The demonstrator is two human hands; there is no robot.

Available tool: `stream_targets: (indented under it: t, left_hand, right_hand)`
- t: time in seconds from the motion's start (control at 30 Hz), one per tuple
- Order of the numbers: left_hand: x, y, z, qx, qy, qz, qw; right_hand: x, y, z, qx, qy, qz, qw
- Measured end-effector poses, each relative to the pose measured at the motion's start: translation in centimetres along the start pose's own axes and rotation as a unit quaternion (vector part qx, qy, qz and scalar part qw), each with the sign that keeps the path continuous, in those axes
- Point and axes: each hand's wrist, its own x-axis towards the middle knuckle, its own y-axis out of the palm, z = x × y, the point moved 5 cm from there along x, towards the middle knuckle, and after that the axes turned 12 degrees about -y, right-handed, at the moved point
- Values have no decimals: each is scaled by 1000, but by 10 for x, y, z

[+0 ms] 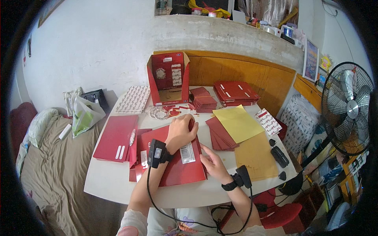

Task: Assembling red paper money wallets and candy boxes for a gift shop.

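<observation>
A red cardboard box (pixel 180 172) with a barcode label lies before me on the white table (pixel 109 177). My left hand (pixel 181 129) rests over its upper part, fingers curled at the far right corner; its fingertips are partly hidden. Beside the box's right edge is my right hand (pixel 212 162), with index finger and thumb apart, close to or touching that edge. Flat red card pieces (pixel 115 135) lie stacked to the left. Right of the box are fanned dark red envelopes (pixel 218 135), partly under a yellow sheet (pixel 238 123). Both wrists carry strapped, cabled devices.
An upright red display box (pixel 168 73) stands at the back, near banded red envelopes (pixel 203 100) and stacked red packs (pixel 236 93). Patterned card (pixel 133 99) lies back left. Black objects (pixel 279 157) sit near the right edge; a fan (pixel 348 109) stands beyond. Cables hang below my wrists.
</observation>
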Motion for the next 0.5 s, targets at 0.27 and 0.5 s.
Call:
stream_targets:
  t: [0.27,0.5]
  left_hand:
    - [8,-13,19,-1,-35,-69,997]
    - [14,-22,27,-10,-51,-112,992]
  right_hand:
    - [-3,-2,6,-61,12,-32,998]
    - [-8,-3,10,-99,28,17,994]
